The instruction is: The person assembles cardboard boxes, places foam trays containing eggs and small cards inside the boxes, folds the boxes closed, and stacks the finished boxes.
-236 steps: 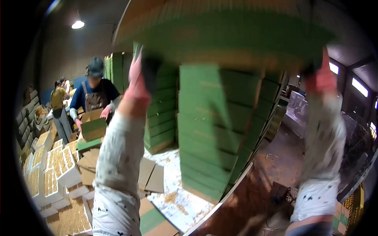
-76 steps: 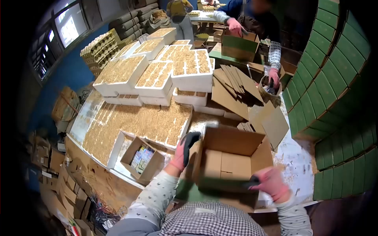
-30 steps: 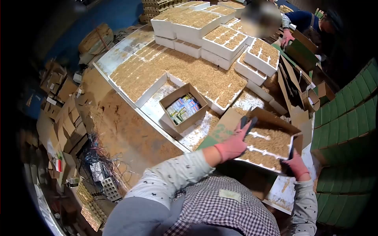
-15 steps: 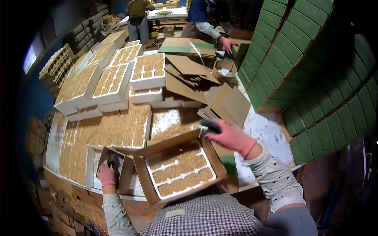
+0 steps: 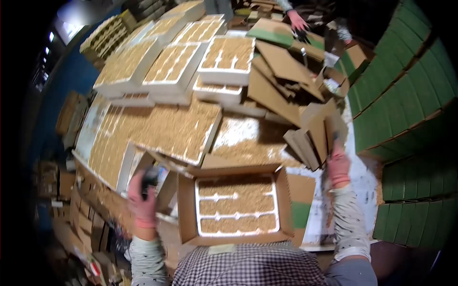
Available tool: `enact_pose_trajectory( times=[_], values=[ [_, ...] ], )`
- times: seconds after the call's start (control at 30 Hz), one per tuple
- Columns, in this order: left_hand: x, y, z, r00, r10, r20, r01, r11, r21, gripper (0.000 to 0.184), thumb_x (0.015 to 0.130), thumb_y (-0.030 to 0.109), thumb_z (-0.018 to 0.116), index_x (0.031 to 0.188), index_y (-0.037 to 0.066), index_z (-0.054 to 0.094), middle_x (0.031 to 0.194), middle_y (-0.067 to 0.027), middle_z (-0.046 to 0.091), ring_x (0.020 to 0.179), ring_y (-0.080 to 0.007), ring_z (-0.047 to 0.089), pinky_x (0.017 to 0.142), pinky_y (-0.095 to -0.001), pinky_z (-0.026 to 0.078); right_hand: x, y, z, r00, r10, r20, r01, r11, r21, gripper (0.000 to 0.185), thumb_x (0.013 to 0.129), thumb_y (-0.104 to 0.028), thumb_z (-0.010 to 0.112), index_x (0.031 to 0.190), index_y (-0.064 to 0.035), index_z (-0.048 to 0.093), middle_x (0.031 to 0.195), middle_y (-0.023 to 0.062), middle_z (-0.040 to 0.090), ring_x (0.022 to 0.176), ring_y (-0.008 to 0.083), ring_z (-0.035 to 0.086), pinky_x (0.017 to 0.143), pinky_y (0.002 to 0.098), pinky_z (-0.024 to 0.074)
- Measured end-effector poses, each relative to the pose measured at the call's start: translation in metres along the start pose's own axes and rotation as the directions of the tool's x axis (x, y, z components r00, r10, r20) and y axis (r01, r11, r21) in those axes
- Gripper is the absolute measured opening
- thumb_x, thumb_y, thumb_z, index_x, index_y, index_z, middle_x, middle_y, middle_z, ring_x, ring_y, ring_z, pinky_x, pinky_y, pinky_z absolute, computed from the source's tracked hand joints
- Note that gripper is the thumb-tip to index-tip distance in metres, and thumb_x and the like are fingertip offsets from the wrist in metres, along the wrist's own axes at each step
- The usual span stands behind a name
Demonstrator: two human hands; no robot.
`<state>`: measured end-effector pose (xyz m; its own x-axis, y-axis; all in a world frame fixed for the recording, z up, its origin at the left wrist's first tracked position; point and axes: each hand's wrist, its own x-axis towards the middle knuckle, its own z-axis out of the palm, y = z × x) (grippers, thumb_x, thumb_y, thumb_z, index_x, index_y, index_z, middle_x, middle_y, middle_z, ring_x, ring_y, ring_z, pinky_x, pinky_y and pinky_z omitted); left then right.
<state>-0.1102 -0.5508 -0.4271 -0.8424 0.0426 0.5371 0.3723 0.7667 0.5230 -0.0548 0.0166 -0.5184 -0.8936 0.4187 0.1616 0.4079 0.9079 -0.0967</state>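
A brown cardboard box (image 5: 186, 209) sits open in front of me, with a white foam tray (image 5: 238, 215) of sawdust-like filling inside it. My left hand (image 5: 142, 198), in a pink glove with black fingertips, is raised over a small open compartment box (image 5: 167, 190) left of the carton. It is smeared by motion, so any hold is unclear. My right hand (image 5: 338, 167), gloved alike, is at the right end of several cardboard sheets (image 5: 318, 131). Its fingers are closed at the edge of a sheet, partly blurred.
White foam boxes (image 5: 225, 71) of the same filling are stacked at the back left. Flattened cardboard (image 5: 281, 62) lies behind the sheets, beside a round container (image 5: 334, 83). Green boxes (image 5: 405, 86) form a wall on the right. A co-worker's gloved hand (image 5: 298, 21) shows at the far side.
My left hand has lifted out of the small box. My right hand has moved right, from the carton's corner to the cardboard sheets, which now stand more upright. The view has shifted.
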Motion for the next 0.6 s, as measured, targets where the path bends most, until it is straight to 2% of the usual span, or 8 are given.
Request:
enact_pose_trajectory(
  times=[0.07, 0.13, 0.17, 0.23, 0.3, 0.43, 0.5, 0.6],
  values=[
    [0.009, 0.088, 0.009, 0.753, 0.463, 0.468, -0.468, 0.877, -0.114, 0.049, 0.067, 0.025, 0.072, 0.110, 0.005, 0.059, 0.101, -0.0124, 0.061, 0.093, -0.0301, 0.059, 0.080, -0.0383, 0.046, -0.008, -0.019, -0.075, 0.946, -0.145, -0.291, 0.174, 0.982, 0.078, 0.060, 0.077, -0.014, 0.061, 0.132, 0.0003, 0.041, 0.115, 0.0259, 0.056, 0.100, 0.0393, 0.057, 0.086, 0.0395, 0.0477],
    [-0.028, 0.109, 0.028, 0.511, 0.411, 0.755, -0.557, 0.827, -0.074, 0.067, 0.058, 0.034, 0.078, 0.115, 0.007, 0.057, 0.112, -0.0115, 0.057, 0.106, -0.0289, 0.053, 0.093, -0.0381, 0.040, -0.037, -0.040, -0.146, 0.895, -0.025, -0.446, 0.222, 0.891, 0.396, 0.052, 0.080, -0.002, 0.062, 0.128, 0.0032, 0.045, 0.121, 0.0175, 0.057, 0.105, 0.0230, 0.058, 0.093, 0.0335, 0.0449],
    [-0.027, 0.110, 0.025, 0.476, 0.347, 0.808, -0.417, 0.898, -0.140, 0.065, 0.058, 0.032, 0.079, 0.114, 0.007, 0.057, 0.109, -0.0129, 0.058, 0.106, -0.0290, 0.053, 0.095, -0.0391, 0.038, -0.061, -0.060, -0.172, 0.932, 0.181, -0.314, 0.203, 0.457, 0.866, 0.056, 0.079, 0.007, 0.059, 0.132, 0.0033, 0.041, 0.130, 0.0149, 0.050, 0.111, 0.0229, 0.054, 0.098, 0.0339, 0.0415],
    [-0.007, 0.114, -0.006, 0.719, 0.250, 0.648, -0.240, 0.965, -0.107, 0.062, 0.059, 0.030, 0.079, 0.112, 0.007, 0.057, 0.106, -0.0140, 0.058, 0.103, -0.0304, 0.053, 0.093, -0.0388, 0.040, -0.099, -0.110, -0.212, 0.937, 0.152, -0.316, 0.271, 0.257, 0.928, 0.059, 0.079, 0.012, 0.051, 0.136, 0.0006, 0.038, 0.139, 0.0145, 0.040, 0.120, 0.0218, 0.046, 0.101, 0.0337, 0.0394],
    [-0.002, 0.113, -0.028, 0.900, 0.268, 0.343, -0.241, 0.963, -0.119, 0.059, 0.058, 0.028, 0.078, 0.110, 0.008, 0.058, 0.098, -0.0105, 0.059, 0.094, -0.0287, 0.055, 0.082, -0.0385, 0.045, -0.121, -0.126, -0.209, 0.923, -0.373, 0.096, 0.193, 0.665, 0.722, 0.060, 0.078, -0.001, 0.060, 0.135, 0.0005, 0.038, 0.103, 0.0186, 0.056, 0.089, 0.0266, 0.058, 0.082, 0.0340, 0.0478],
    [-0.033, 0.118, 0.014, 0.324, 0.208, 0.923, -0.505, 0.863, -0.017, 0.057, 0.064, 0.031, 0.077, 0.111, 0.007, 0.055, 0.095, -0.0108, 0.056, 0.090, -0.0272, 0.056, 0.080, -0.0354, 0.045, -0.144, -0.191, -0.132, 0.603, -0.536, 0.592, 0.607, 0.789, 0.096, 0.045, 0.078, -0.016, 0.062, 0.118, 0.0005, 0.050, 0.084, 0.0138, 0.065, 0.081, 0.0246, 0.065, 0.067, 0.0338, 0.0509],
    [-0.051, 0.112, 0.028, 0.265, 0.177, 0.948, -0.517, 0.856, -0.015, 0.056, 0.070, 0.032, 0.073, 0.116, 0.006, 0.052, 0.104, -0.0129, 0.058, 0.099, -0.0272, 0.056, 0.084, -0.0349, 0.044, -0.145, -0.205, -0.126, 0.601, -0.596, 0.533, 0.691, 0.722, 0.028, 0.030, 0.076, -0.021, 0.065, 0.102, -0.0071, 0.058, 0.080, 0.0116, 0.062, 0.076, 0.0279, 0.063, 0.066, 0.0376, 0.0487],
    [-0.025, 0.087, -0.041, 0.624, 0.259, 0.737, 0.195, 0.862, -0.468, 0.067, 0.072, 0.021, 0.073, 0.132, 0.008, 0.044, 0.127, -0.0153, 0.052, 0.117, -0.0305, 0.050, 0.102, -0.0373, 0.036, -0.130, -0.182, -0.171, 0.746, -0.624, 0.231, 0.601, 0.781, 0.170, 0.025, 0.072, -0.023, 0.067, 0.091, -0.0087, 0.060, 0.078, 0.0102, 0.060, 0.077, 0.0279, 0.061, 0.067, 0.0376, 0.0487]
  ],
)
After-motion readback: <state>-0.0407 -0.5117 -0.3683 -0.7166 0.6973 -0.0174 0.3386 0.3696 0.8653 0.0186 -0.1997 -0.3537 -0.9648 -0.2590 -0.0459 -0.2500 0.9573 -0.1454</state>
